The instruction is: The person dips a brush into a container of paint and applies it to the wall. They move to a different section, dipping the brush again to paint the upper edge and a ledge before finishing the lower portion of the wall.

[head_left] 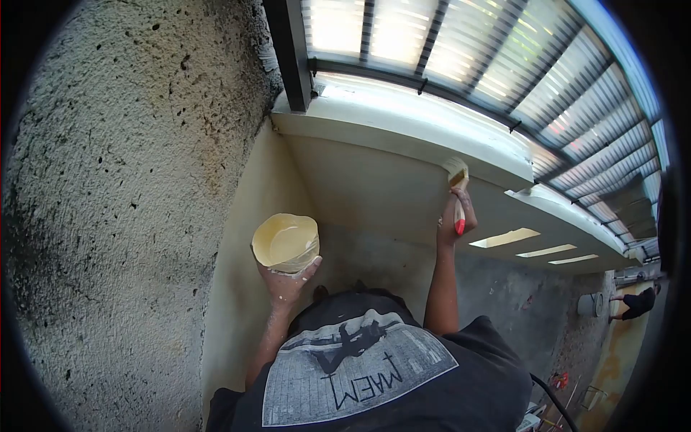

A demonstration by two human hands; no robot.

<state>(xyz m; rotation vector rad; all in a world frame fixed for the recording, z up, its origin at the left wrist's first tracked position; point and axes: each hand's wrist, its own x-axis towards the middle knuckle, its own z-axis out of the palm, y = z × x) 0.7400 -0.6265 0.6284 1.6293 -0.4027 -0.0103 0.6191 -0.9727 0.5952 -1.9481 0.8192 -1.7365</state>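
My left hand (288,284) is wrapped round the underside of a cut-down tub (311,253) that holds cream paint (284,245). Spots of paint speckle the fingers and wrist. On the other side, my right hand (461,210) grips a paintbrush (458,177) with a red-tipped handle. Its bristles touch the wall just below the protruding ledge (403,135), where a paler wet patch shows. The low wall (374,180) under the ledge is cream coloured.
A rough, pitted wall (137,180) rises on the left. Metal bars (432,36) run above the ledge, with a dark post (288,57) at their left end. Narrow slots (504,237) pierce the low wall. Far right, another person (639,302) bends near a bucket (590,304).
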